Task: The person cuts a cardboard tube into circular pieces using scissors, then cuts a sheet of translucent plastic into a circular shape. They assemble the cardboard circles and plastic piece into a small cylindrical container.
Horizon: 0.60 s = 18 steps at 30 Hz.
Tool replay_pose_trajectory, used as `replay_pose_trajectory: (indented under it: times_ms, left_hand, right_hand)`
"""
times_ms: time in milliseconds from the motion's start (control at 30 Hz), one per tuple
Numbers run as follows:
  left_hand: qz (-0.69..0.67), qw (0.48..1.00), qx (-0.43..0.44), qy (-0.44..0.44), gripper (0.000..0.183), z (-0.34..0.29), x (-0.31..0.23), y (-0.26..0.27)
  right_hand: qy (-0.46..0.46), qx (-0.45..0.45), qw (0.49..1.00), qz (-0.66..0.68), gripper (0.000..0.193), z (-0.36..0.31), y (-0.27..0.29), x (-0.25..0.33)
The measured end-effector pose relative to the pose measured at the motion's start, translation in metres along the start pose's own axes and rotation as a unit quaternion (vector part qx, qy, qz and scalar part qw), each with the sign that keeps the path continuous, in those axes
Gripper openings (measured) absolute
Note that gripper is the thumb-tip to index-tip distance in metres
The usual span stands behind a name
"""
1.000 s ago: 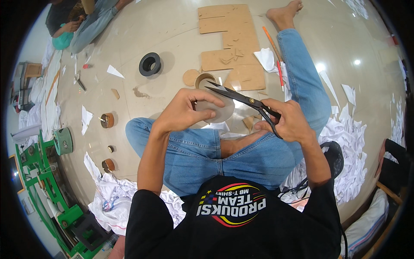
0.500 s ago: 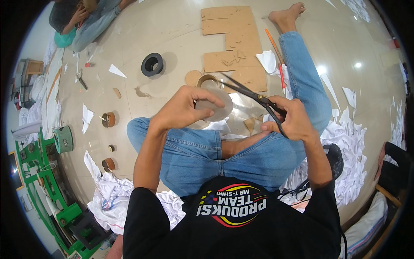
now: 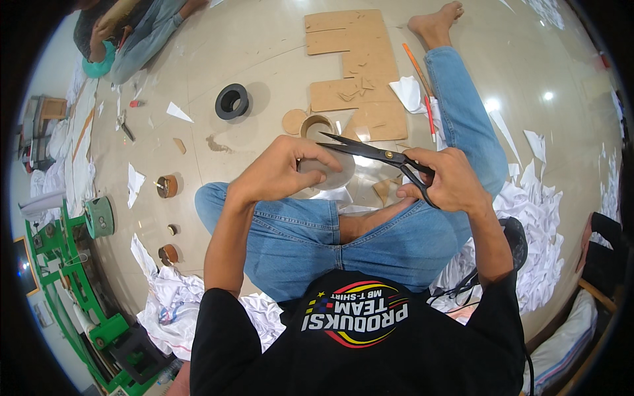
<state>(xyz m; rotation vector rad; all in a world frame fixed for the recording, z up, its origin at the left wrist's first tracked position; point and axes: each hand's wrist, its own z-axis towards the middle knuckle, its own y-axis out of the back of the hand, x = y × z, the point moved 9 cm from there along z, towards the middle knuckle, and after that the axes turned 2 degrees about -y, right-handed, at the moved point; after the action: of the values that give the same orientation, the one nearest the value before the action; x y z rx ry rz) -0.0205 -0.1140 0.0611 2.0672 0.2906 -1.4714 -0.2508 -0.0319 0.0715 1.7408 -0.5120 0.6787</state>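
Observation:
My left hand (image 3: 284,170) is closed on a round grey disc (image 3: 338,177), its fingers and thumb curled over the disc's left side. In my right hand (image 3: 449,178) is a pair of black scissors (image 3: 389,156), fingers and thumb in the handles. The blades point left, slightly apart, and pass above the far part of the disc. Just beyond them, a short brown cardboard ring (image 3: 309,121) stands on the floor beside a small brown cardboard disc (image 3: 294,121). Whether the blades touch the grey disc I cannot tell.
A notched brown cardboard sheet (image 3: 370,72) with scraps lies ahead, near a black flanged ring (image 3: 232,101). Tape rolls (image 3: 168,185) lie at left, before a green machine (image 3: 72,290). White cloth scraps (image 3: 528,237) pile at right. Another person (image 3: 142,39) sits far left.
The scissors have swung so that their blades lie flatter and closer to my left hand, over the disc. My left hand has barely moved.

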Motion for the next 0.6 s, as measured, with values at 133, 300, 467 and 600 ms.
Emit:
replay_pose_trajectory:
  times_ms: [133,300,467,600]
  left_hand:
    - [-0.007,1.000,-0.002,-0.021,0.031,0.000,-0.003,-0.001]
    - [0.002,1.000,0.007,0.001,0.030,0.001,-0.004,-0.001]
    - [-0.010,1.000,0.008,0.003,0.030,0.001,0.000,-0.001]
    - [-0.020,1.000,-0.001,0.011,0.029,0.000,0.008,0.000]
  right_hand:
    - [0.002,0.009,1.000,0.007,0.060,0.000,-0.003,-0.001]
    - [0.006,0.011,1.000,0.006,0.057,-0.001,-0.006,-0.004]
    - [0.013,0.004,0.999,0.033,0.056,-0.001,-0.011,-0.012]
    - [-0.030,-0.012,0.996,0.085,0.054,-0.001,-0.018,-0.025]
